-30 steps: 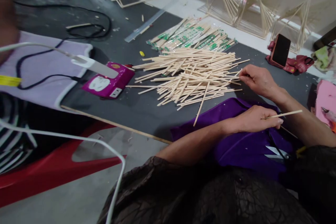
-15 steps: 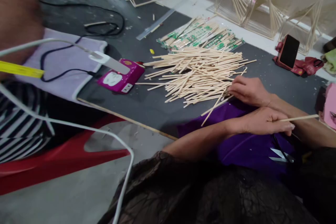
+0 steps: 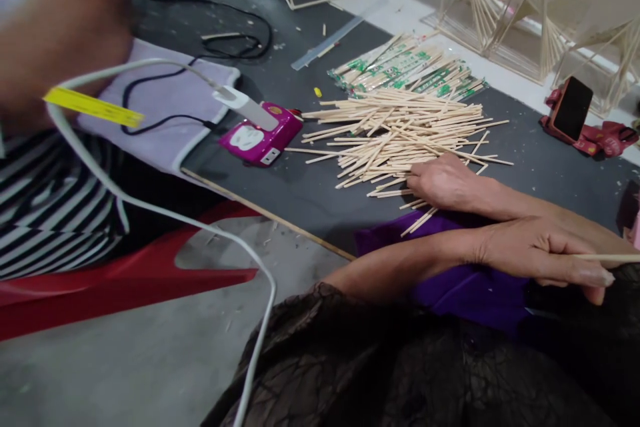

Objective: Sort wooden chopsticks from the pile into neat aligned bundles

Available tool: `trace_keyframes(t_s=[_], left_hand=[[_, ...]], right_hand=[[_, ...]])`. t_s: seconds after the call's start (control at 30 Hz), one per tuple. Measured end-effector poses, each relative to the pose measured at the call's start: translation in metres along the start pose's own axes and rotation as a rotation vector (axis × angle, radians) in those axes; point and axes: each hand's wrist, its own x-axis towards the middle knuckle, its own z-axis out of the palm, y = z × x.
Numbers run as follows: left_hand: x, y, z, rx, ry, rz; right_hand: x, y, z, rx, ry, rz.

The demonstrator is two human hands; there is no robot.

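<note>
A loose heap of thin pale wooden sticks [image 3: 400,130] lies on the dark grey tabletop. My right hand [image 3: 445,183] reaches in from the right to its near edge. Its fingers are bent down among the sticks, and their tips are hidden, so I cannot tell what they pinch. My left forearm crosses in front of the right one. Far to the right, my left hand [image 3: 555,257] grips one wooden stick [image 3: 610,257], which points out past the right edge of the view. Below the hands is purple cloth [image 3: 460,297].
Behind the heap lie plastic-wrapped sticks [image 3: 410,67] and a clear ruler [image 3: 340,33]. A magenta power adapter [image 3: 265,135] with a white cable [image 3: 200,223] stands left. A phone [image 3: 573,108] leans at right; stick frames [image 3: 543,27] line the wall. Another person's arm [image 3: 70,33] is at left.
My right hand has moved left along the near edge of the heap. My left hand still holds its stick. The view has shifted, so the table things appear further right.
</note>
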Motion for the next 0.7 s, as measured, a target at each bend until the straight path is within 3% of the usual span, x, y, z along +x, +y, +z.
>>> trace_keyframes(t_s=[0.1, 0.27, 0.33, 0.43, 0.53, 0.63, 0.7], left_hand=[[-0.002, 0.006, 0.002, -0.027, 0.017, -0.013], [-0.003, 0.011, 0.004, -0.085, 0.046, -0.02], [-0.003, 0.01, 0.003, -0.053, 0.034, 0.0], [-0.007, 0.011, -0.003, 0.032, 0.066, 0.044], [-0.012, 0.012, -0.014, 0.116, 0.244, 0.088], [-0.011, 0.009, -0.03, 0.121, 0.549, 0.18], [-0.005, 0.004, -0.039, 0.127, 0.706, 0.16]], right_hand=[[0.002, -0.002, -0.006, 0.011, 0.004, -0.102], [0.006, -0.005, -0.005, 0.082, 0.036, -0.082], [0.007, 0.002, -0.004, 0.224, 0.154, -0.052], [0.002, 0.025, -0.004, 0.613, 0.514, 0.056], [-0.017, 0.054, -0.005, 0.967, 0.853, 0.264], [-0.055, 0.079, -0.009, 1.175, 1.027, 0.482], [-0.087, 0.092, -0.015, 1.255, 1.117, 0.476]])
